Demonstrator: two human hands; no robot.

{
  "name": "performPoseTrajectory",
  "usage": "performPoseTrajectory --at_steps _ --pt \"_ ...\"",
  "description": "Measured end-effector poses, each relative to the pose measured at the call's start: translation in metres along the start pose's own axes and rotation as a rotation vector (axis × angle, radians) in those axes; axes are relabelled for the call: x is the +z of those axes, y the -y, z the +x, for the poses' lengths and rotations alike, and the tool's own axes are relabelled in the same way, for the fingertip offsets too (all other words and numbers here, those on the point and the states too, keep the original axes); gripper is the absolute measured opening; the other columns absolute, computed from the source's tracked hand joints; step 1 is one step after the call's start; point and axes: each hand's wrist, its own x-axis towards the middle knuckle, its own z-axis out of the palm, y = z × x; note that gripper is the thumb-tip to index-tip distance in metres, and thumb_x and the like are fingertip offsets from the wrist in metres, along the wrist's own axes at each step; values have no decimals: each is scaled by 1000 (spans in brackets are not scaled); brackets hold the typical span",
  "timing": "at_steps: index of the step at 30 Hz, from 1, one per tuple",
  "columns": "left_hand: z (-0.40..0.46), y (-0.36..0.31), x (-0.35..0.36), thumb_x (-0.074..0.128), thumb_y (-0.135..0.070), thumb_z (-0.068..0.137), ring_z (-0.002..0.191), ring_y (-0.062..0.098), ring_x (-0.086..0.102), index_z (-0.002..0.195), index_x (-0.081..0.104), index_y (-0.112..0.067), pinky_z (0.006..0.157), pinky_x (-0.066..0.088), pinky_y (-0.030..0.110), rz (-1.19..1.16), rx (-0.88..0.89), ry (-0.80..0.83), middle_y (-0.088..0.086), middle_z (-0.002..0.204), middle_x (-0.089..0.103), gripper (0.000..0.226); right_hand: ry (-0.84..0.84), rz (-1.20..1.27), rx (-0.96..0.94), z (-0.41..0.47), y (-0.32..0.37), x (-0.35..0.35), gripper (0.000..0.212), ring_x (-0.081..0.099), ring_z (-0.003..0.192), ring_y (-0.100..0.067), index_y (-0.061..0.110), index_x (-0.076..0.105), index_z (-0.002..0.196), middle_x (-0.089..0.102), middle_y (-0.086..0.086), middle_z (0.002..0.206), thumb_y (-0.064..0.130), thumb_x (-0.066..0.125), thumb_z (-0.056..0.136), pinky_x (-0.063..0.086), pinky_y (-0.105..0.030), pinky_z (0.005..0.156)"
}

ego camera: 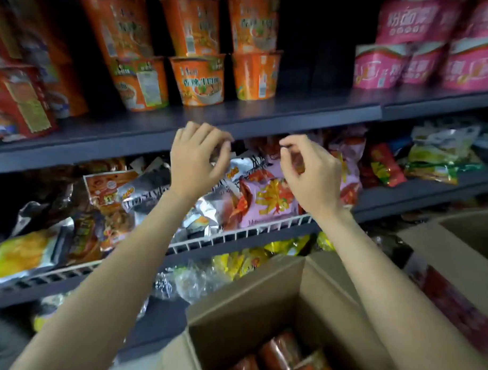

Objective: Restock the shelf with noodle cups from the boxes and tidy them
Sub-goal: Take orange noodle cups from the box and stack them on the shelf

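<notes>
Two hands up, both empty. Shelf [234, 113] carries six orange cups [197, 78], stacked two high in three columns; dark gap to their right, before the pink packs [399, 66]. Box [241, 304] sits open at bottom centre, red-wrapped cups [279, 349] still inside, below and well apart from the hands. Packets [268, 200] fill the wire-fronted tier below the cups. Left hand [196, 158] and right hand [310, 171] hover in front of the shelf lip, fingers loosely curled and released, gripping nothing, near each other but apart. My read: between loads, cups placed, hands free. Next move likely calls for dropping both hands to the box, grabbing a cup from it, then lifting it past the lip into the gap. Frame is blurry, so labels are unreadable.
</notes>
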Motion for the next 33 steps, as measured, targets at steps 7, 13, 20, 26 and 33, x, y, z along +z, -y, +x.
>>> performPoseTrajectory --at_steps 7,13,20,26,33 --pt "-190 -61 -32 43 -46 80 91 24 57 99 66 -24 77 49 36 -213 -436 673 -10 87 62 37 947 278 425 -178 21 -46 8 56 66 2 24 68 92 63 15 75 23 62 87 48 -20 63" --pt "-268 -72 -45 59 -35 89 113 31 46 120 62 -24 95 37 36 -100 -731 846 5 115 62 33 1563 175 467 -248 11 -43 30 64 93 -9 24 66 111 69 5 103 33 70 83 52 -34 84" --pt "-278 -88 -50 56 -22 94 94 27 49 112 67 -24 77 38 31 -125 -765 677 0 99 61 22 2142 -136 406 -295 -18 -25 77 56 117 -24 22 44 138 54 -3 134 54 73 74 48 -34 94" --pt "-282 -97 -56 56 -21 94 84 13 37 111 68 -25 69 29 23 -101 -744 623 -1 92 59 21 2062 -151 518 -327 -23 -16 73 54 118 -27 17 50 133 52 -10 135 55 72 75 47 -33 93" --pt "-282 -94 -57 57 -18 93 83 21 44 111 69 -22 68 28 23 -86 -720 628 2 92 63 22 2040 -330 501 -341 -11 -4 105 22 137 -50 36 -9 150 7 -27 154 57 66 79 31 -54 108"
